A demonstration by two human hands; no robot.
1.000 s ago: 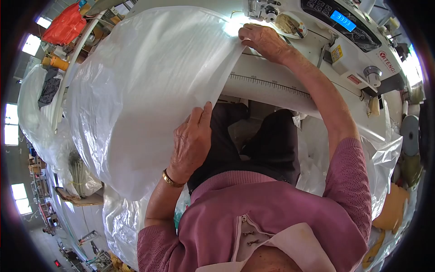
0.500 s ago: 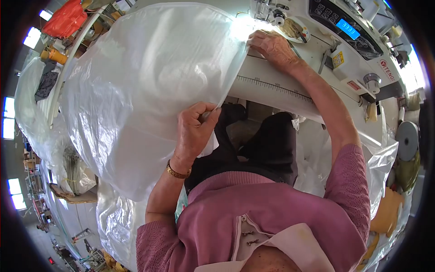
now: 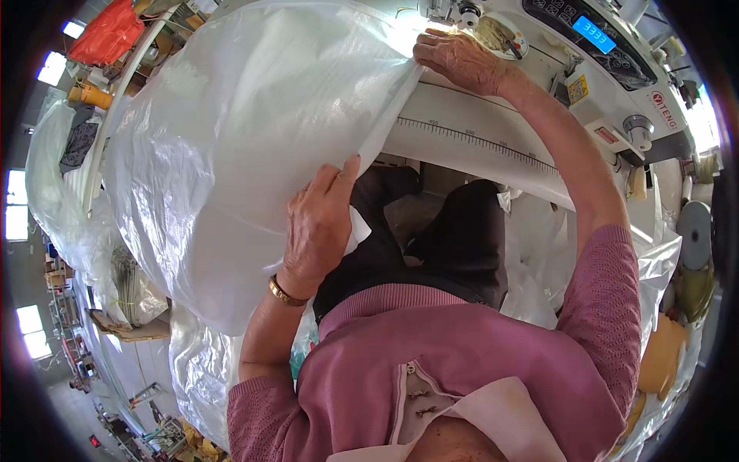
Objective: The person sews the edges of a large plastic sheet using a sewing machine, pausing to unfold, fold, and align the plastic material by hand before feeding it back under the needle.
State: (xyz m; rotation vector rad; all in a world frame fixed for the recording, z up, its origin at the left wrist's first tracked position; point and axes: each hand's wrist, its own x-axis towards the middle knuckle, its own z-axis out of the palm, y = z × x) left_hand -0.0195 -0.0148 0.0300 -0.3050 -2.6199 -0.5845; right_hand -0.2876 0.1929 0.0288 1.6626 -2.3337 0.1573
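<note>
A large translucent white plastic sheet (image 3: 231, 146) spreads across the sewing machine's bed and hangs toward my lap. My left hand (image 3: 319, 223), a gold watch at its wrist, is closed on the sheet's near edge, its fingertips pointing up; its thumb is hidden. My right hand (image 3: 458, 60) is closed on the sheet's far corner, close to the lit needle area of the sewing machine (image 3: 596, 115). Its fingertips are partly lost in the glare. A small white flap (image 3: 359, 229) shows beside my left hand.
A printed ruler (image 3: 469, 138) runs along the machine bed's front. Beside my right hand stands a small dish (image 3: 504, 37) with something in it. A blue display (image 3: 593, 35) glows on the machine head. Bagged plastic (image 3: 58, 169) and a red bag (image 3: 106, 32) lie at left.
My left hand has shifted slightly down and left and turned from a thumb-and-finger pinch to back-up. My right hand has moved slightly up. The sheet's near edge has gone slacker and folded.
</note>
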